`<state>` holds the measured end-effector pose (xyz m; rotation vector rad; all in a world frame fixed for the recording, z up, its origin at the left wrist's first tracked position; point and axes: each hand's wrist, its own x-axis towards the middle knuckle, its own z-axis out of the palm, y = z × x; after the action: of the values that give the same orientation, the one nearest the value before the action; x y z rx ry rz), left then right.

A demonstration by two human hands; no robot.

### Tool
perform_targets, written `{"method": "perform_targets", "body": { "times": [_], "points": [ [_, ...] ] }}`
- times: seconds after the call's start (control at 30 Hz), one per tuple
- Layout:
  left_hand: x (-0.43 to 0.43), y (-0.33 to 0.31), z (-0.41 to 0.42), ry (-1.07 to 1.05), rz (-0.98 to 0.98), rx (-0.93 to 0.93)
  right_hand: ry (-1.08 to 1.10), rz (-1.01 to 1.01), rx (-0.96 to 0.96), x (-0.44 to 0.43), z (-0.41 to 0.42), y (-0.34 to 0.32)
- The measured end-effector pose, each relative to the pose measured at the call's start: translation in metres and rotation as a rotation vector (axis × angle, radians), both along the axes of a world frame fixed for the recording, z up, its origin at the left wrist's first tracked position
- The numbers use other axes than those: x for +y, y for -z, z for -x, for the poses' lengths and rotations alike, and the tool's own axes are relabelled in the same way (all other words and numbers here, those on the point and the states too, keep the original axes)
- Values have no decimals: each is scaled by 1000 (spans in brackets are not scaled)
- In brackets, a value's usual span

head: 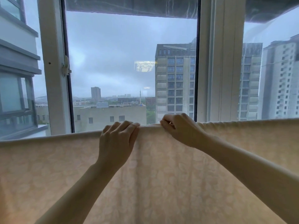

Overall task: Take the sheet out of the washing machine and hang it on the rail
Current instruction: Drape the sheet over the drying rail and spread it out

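A pale cream sheet with a faint leaf pattern hangs spread wide across the frame, draped over a rail that its top fold hides. My left hand lies on the top fold near the middle, fingers curled over the edge. Just to its right, my right hand pinches the fabric at the top edge with thumb and fingers. Both forearms reach up from below, in front of the hanging cloth. The washing machine is out of view.
Right behind the sheet is a large window with white frames and a latch. Tall buildings and a grey sky lie beyond the glass. A dark blind runs along the window's top.
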<state>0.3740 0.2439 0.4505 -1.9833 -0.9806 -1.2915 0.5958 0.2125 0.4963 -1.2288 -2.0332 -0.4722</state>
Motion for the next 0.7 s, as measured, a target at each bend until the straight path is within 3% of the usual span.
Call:
{"method": "perform_targets", "body": {
  "times": [0.07, 0.23, 0.47, 0.7],
  "points": [
    [3, 2, 5, -4, -21, -9, 5, -102, -102, -7, -8, 9],
    [10, 4, 12, -10, -39, -32, -25, -172, -53, -13, -31, 15],
    [10, 5, 9, -31, -60, -29, -27, -128, 54, -9, -31, 8],
    [8, 5, 5, -39, -62, -17, 132, -86, 128, 2, -42, -4]
  ]
}}
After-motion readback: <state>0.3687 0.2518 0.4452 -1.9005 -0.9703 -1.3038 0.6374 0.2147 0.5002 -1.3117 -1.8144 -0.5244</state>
